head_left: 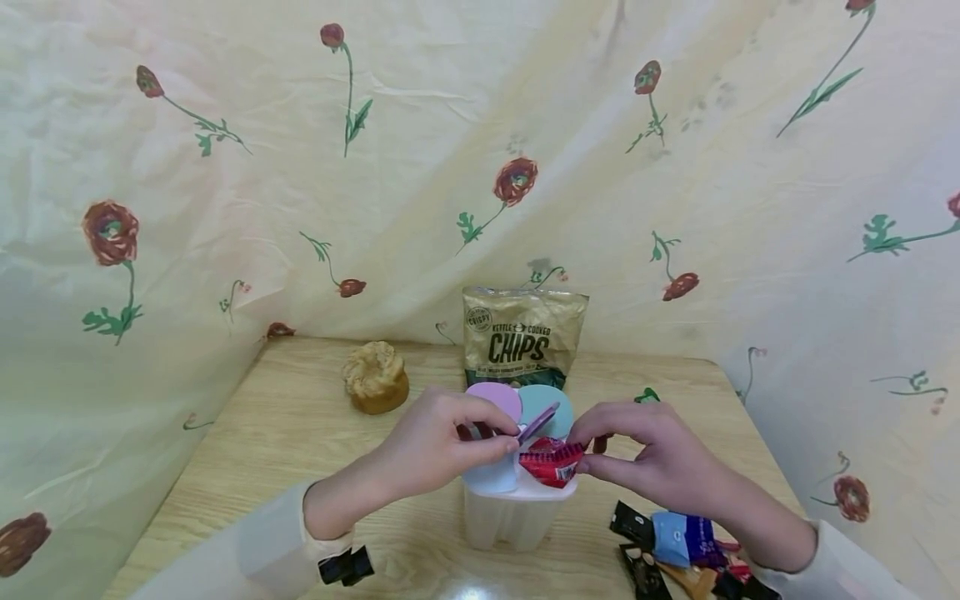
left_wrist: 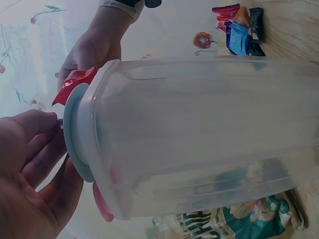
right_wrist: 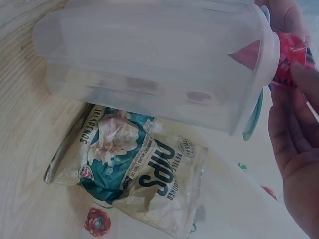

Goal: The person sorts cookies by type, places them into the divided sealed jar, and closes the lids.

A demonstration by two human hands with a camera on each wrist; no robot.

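A tall translucent plastic container (head_left: 510, 521) stands in the middle, with round coloured lids on top. Its pink-purple lid (head_left: 495, 400) and teal lid (head_left: 553, 402) lie flat at the back. My left hand (head_left: 442, 433) pinches a raised purple lid (head_left: 538, 422) between thumb and fingers. At the front right opening, my right hand (head_left: 652, 446) grips a red snack packet (head_left: 551, 465) by its edge. Through the container's wall in the right wrist view, the lower tip of the red packet (right_wrist: 246, 55) shows inside; its upper part sticks out above the rim.
Behind the container stands a gold and green chips bag (head_left: 525, 333). A round bun (head_left: 377, 379) sits at the back left of the wooden table (head_left: 262, 450). Several small snack packets (head_left: 678, 540) lie under my right forearm. A floral cloth (head_left: 420, 208) hangs behind.
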